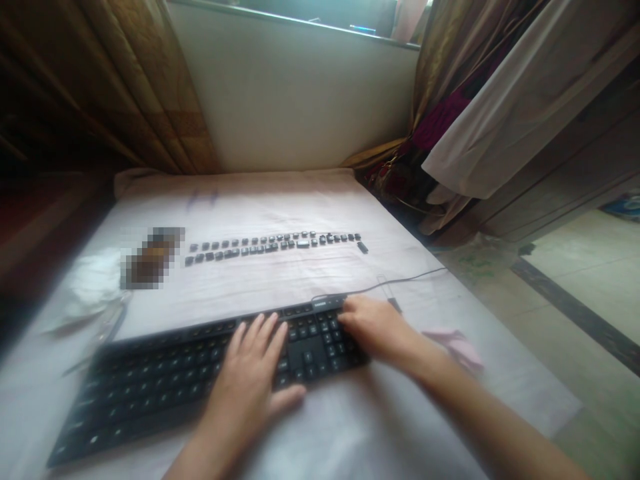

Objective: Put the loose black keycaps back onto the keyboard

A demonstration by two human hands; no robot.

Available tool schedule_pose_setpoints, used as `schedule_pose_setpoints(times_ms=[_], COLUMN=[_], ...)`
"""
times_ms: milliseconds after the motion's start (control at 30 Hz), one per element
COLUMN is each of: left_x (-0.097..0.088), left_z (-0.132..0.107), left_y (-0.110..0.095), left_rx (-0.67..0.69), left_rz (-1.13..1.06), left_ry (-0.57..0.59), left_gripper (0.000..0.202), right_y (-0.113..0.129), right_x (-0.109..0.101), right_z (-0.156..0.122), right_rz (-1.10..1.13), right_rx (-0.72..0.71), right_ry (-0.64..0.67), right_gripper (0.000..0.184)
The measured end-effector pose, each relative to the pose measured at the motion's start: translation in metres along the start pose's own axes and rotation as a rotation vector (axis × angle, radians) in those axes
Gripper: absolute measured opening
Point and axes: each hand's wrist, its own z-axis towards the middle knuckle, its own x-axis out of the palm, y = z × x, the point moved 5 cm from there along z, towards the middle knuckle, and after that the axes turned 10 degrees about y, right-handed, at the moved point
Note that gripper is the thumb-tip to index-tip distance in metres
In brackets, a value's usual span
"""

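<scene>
A black keyboard (165, 373) lies at a slant across the near part of a white-covered surface. Its far right part carries a row of key positions and the number pad. My left hand (253, 380) rests on the keyboard right of its middle, fingers spread and thumb out to the side. At the keyboard's far right corner is my right hand (377, 327), its fingers curled together over the upper number pad keys. Whatever those fingertips may grip is hidden. Beyond the keyboard, loose dark keycaps (257, 251) are laid out in two long rows.
A black cable (400, 279) runs off the keyboard to the right. Close to my right hand lies a thin wire loop with a dark end (394, 305). Pink cloth (457, 348) is at the right, and a white crumpled item (95, 287) beside a blurred-out object at the left.
</scene>
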Motion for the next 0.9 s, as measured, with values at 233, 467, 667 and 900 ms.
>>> schedule_pose_setpoints(times_ms=[233, 467, 667, 900], left_x=[-0.001, -0.001, 0.0, 0.0], left_z=[0.001, 0.001, 0.0, 0.001], left_y=[-0.001, -0.001, -0.001, -0.001], left_rx=[0.009, -0.004, -0.001, 0.003], left_rz=[0.011, 0.01, 0.019, 0.049], left_ry=[-0.016, 0.003, 0.002, -0.015], left_gripper=[0.091, 0.09, 0.09, 0.091], right_y=[0.007, 0.009, -0.002, -0.012], right_x=[0.001, -0.002, 0.002, 0.008], right_z=[-0.002, 0.002, 0.0, -0.003], right_rz=[-0.072, -0.154, -0.019, 0.171], right_rx=[0.0, 0.001, 0.013, 0.122], right_ry=[-0.013, 0.049, 0.067, 0.017], right_gripper=[0.023, 0.023, 0.025, 0.028])
